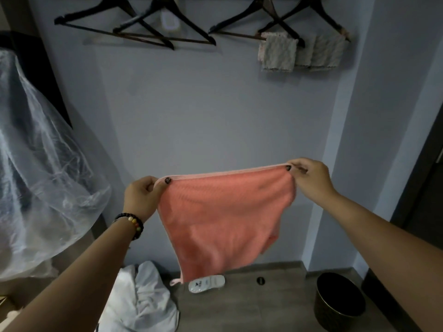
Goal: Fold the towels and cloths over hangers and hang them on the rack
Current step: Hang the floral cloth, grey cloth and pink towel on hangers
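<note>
A coral-pink cloth (223,219) hangs spread in front of me, held by its top edge. My left hand (143,197) pinches the top left corner and my right hand (309,178) pinches the top right corner. Its lower corner with a small loop dangles near the floor. Several dark wooden hangers (134,32) hang on the rack along the top of the wall. The right-hand hangers (282,22) carry small pale grey cloths (278,52) folded over their bars.
A clear plastic garment cover (40,168) hangs at the left. A white crumpled cloth (141,300) and a white slipper (206,282) lie on the wooden floor. A dark round bin (340,300) stands at lower right, beside a dark door frame (422,188).
</note>
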`<control>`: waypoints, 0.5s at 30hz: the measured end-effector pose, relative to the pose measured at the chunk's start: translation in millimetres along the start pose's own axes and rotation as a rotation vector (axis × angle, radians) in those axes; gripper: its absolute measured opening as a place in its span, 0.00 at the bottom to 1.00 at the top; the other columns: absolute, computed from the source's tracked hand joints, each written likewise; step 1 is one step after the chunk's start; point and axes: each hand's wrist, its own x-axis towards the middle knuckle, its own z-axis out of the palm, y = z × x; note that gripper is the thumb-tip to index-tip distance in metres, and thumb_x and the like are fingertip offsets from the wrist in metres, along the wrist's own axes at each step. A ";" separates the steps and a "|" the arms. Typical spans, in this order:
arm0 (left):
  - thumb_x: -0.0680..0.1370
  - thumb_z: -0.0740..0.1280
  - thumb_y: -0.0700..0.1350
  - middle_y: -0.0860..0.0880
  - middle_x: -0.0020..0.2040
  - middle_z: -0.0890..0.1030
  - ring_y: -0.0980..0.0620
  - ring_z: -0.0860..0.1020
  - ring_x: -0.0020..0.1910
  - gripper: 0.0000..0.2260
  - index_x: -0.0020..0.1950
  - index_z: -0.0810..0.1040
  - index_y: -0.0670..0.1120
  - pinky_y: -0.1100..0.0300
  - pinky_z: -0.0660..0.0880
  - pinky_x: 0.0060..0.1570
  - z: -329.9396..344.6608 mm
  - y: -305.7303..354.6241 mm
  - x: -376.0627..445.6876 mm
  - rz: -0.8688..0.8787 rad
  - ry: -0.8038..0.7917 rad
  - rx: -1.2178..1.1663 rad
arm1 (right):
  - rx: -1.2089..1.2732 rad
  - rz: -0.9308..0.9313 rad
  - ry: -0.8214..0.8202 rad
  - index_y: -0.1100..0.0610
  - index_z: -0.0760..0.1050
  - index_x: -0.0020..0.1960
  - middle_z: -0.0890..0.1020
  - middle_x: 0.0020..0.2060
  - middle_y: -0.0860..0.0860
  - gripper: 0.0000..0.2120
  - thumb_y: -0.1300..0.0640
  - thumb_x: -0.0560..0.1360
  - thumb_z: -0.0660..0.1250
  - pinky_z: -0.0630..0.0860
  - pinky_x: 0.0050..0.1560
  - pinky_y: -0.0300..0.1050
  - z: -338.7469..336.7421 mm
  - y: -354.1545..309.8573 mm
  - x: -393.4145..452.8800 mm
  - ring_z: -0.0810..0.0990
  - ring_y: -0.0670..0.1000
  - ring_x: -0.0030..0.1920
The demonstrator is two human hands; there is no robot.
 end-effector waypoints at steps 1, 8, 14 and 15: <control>0.77 0.68 0.51 0.51 0.28 0.73 0.52 0.72 0.31 0.15 0.32 0.75 0.47 0.61 0.66 0.31 1.2 -5.1 -2.6 -0.032 -0.041 0.064 | 0.023 0.032 -0.045 0.57 0.82 0.48 0.84 0.41 0.51 0.06 0.64 0.75 0.67 0.78 0.44 0.42 3.7 -2.3 -0.8 0.81 0.48 0.41; 0.80 0.62 0.45 0.43 0.50 0.81 0.43 0.78 0.53 0.09 0.56 0.78 0.43 0.56 0.70 0.51 15.7 -14.8 -35.3 -0.219 -0.085 0.146 | 0.150 -0.064 -0.354 0.51 0.71 0.40 0.81 0.32 0.47 0.12 0.65 0.73 0.70 0.68 0.35 0.33 25.6 -58.9 -11.9 0.72 0.38 0.27; 0.81 0.62 0.39 0.52 0.52 0.82 0.56 0.80 0.55 0.09 0.55 0.77 0.53 0.66 0.74 0.55 44.1 44.8 -68.7 0.103 -0.312 -0.408 | 0.204 -0.102 -0.619 0.54 0.72 0.39 0.79 0.32 0.53 0.11 0.66 0.72 0.71 0.67 0.34 0.35 43.4 -103.6 -20.2 0.71 0.45 0.30; 0.81 0.62 0.42 0.53 0.53 0.82 0.58 0.79 0.54 0.08 0.55 0.77 0.52 0.67 0.73 0.54 47.6 56.0 -74.1 0.143 -0.345 -0.443 | 0.226 -0.092 -0.641 0.54 0.72 0.39 0.79 0.32 0.53 0.11 0.66 0.73 0.70 0.67 0.35 0.36 44.5 -106.1 -21.4 0.71 0.47 0.31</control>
